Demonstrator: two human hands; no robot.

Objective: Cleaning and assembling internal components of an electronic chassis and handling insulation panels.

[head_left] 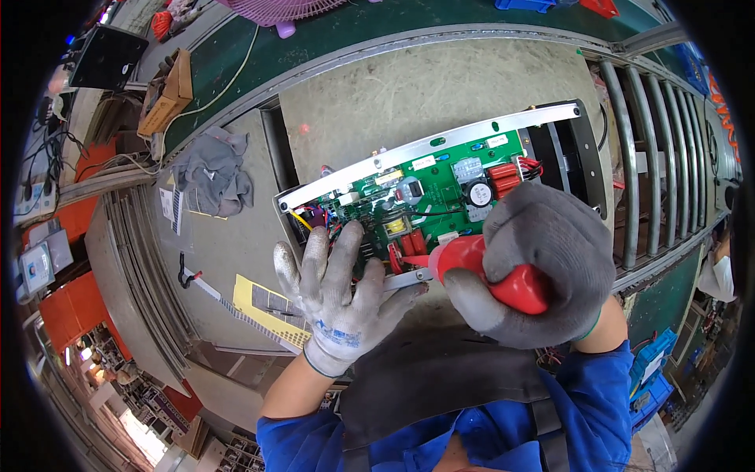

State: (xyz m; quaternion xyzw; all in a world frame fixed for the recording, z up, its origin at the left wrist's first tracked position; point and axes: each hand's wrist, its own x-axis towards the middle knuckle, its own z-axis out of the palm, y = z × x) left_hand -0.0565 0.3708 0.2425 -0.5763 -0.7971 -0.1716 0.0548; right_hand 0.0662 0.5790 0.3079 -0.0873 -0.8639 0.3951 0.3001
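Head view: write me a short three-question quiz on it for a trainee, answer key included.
1. Multiple choice: what does the right hand hold?
a) a yellow sheet
b) a red tool
c) a cardboard box

2. True or false: the left hand is gloved.

3. Fill in the blank: in the picture, the grey cloth lies to the ____ of the green circuit board.

Key: 1 b; 2 true; 3 left.
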